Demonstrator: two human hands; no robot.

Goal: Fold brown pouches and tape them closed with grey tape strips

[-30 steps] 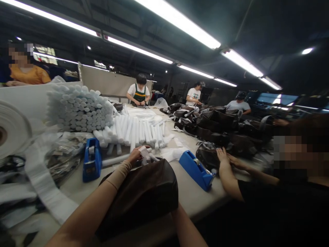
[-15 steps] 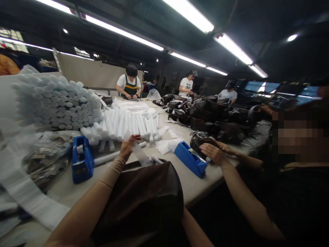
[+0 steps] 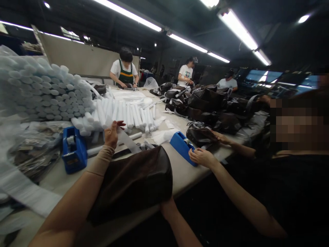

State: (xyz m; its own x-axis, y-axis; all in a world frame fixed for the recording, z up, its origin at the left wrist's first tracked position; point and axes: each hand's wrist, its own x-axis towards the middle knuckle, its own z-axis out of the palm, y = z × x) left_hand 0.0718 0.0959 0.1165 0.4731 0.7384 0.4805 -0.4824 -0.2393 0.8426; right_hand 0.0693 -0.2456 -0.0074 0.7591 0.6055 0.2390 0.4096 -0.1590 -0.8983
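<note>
Head cam shows you at a long work table, with a big dark brown leather bag point(image 3: 131, 181) lying on the near edge of the tabletop point(image 3: 185, 175) right in front of you. Your left hand point(image 3: 111, 135) is up just past the bag, fingers spread, with a white strip point(image 3: 125, 140) running from behind it down toward the bag's far side. Can't tell if you're actually pinching that strip or it's just lying against your hand. There's a tan sleeve point(image 3: 100, 159) on that forearm. Your right forearm point(image 3: 174, 219) goes in under the bag, and the hand is hidden, so no clue what it's doing.

Just past the bag, a white foam tube point(image 3: 108, 145) lies across the tabletop, with a blue tape dispenser point(image 3: 74, 154) to its left. Behind that you've got loose white foam rolls point(image 3: 125, 115) and a big stack of them point(image 3: 43, 92) showing their round ends. On your right, a co-worker's hand point(image 3: 203, 157) sits flat, touching a 2nd blue tape dispenser point(image 3: 181, 147), and their other hand point(image 3: 222, 138) reaches toward a dark bag point(image 3: 200, 135). More dark bags point(image 3: 205, 103) are piled along the right side of the tabletop.
</note>
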